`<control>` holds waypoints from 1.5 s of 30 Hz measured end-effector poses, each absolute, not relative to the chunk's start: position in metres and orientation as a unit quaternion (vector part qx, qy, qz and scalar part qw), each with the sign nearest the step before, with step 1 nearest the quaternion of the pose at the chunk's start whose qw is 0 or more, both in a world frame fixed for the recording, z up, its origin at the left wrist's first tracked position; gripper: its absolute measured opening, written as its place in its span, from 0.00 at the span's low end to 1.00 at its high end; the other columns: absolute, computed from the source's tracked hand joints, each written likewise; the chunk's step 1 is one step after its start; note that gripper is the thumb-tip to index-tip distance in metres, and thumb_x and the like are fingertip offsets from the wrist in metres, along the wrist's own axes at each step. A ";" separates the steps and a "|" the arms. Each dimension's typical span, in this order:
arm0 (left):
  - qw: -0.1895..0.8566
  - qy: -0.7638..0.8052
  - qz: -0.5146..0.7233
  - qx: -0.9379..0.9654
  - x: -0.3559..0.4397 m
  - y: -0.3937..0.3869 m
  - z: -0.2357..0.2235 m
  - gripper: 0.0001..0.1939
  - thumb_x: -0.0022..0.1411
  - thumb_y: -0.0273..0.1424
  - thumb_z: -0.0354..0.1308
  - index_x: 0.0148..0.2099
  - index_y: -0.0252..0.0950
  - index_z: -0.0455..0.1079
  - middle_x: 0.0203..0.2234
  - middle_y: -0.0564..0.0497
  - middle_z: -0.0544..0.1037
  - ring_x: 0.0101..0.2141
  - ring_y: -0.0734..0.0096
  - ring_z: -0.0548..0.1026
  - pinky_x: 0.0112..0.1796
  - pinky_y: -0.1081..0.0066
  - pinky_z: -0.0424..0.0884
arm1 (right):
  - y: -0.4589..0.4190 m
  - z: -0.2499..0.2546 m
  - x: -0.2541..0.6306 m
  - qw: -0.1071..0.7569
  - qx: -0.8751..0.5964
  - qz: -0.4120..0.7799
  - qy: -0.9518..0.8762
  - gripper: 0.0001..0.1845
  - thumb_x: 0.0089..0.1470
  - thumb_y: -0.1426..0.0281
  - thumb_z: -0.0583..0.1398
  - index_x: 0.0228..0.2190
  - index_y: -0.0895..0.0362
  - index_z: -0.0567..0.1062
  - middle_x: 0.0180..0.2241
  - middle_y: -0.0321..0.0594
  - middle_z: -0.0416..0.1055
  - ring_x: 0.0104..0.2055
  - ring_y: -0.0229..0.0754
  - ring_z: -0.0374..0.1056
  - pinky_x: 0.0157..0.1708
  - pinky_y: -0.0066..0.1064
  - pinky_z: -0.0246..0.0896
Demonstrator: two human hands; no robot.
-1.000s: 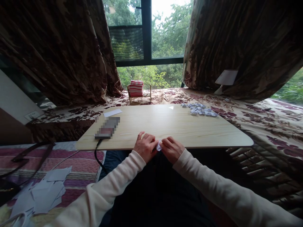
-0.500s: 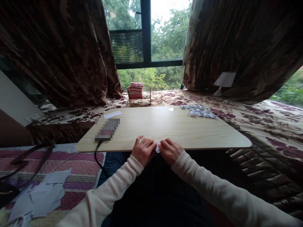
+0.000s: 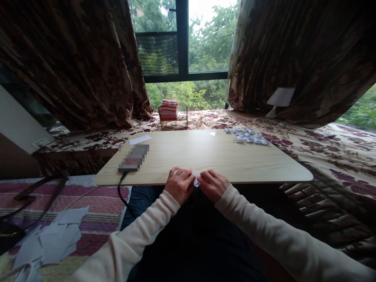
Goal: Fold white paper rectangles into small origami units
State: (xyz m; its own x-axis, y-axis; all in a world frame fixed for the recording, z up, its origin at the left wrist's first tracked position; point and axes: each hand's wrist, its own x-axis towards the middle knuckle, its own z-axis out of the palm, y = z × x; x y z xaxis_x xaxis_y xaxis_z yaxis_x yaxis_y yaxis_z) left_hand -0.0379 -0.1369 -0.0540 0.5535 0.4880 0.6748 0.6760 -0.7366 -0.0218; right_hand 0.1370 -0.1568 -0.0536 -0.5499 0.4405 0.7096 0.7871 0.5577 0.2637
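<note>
The grip of the left hand (image 3: pixel 179 185) and right hand (image 3: pixel 214 185) pinches a small folded paper (image 3: pixel 196 181) at the table's (image 3: pixel 176 156) near edge, lower centre; it looks unfinished. Folded pieces (image 3: pixel 248 137), seemingly done, cluster upper right. Flat sheets (image 3: pixel 57 239), apparently unworked, lie lower left on the striped quilt (image 3: pixel 96 215).

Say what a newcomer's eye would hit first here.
The bright window at top centre, framed by dark flowered curtains. Then the left hand and right hand, pinching a small folded white paper between them at the pale table's near edge.
</note>
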 end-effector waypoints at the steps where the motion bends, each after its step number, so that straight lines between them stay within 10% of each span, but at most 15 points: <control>1: 0.140 -0.334 -0.334 -0.870 -0.038 -0.137 -0.054 0.08 0.57 0.28 0.52 0.40 0.38 0.69 0.35 0.51 0.75 0.39 0.67 0.71 0.49 0.59 0.56 | -0.157 -0.054 0.136 0.296 -0.369 -0.291 -0.831 0.08 0.54 0.75 0.55 0.30 0.59 0.74 0.26 0.40 0.69 0.32 0.40 0.58 0.28 0.31 0.51; 45: 0.146 -0.326 -0.323 -0.877 -0.040 -0.137 -0.054 0.09 0.60 0.30 0.50 0.42 0.38 0.68 0.36 0.50 0.75 0.40 0.67 0.70 0.48 0.59 0.55 | -0.154 -0.056 0.140 0.302 -0.344 -0.290 -0.841 0.09 0.55 0.74 0.54 0.28 0.59 0.74 0.23 0.38 0.64 0.29 0.39 0.54 0.27 0.31 0.50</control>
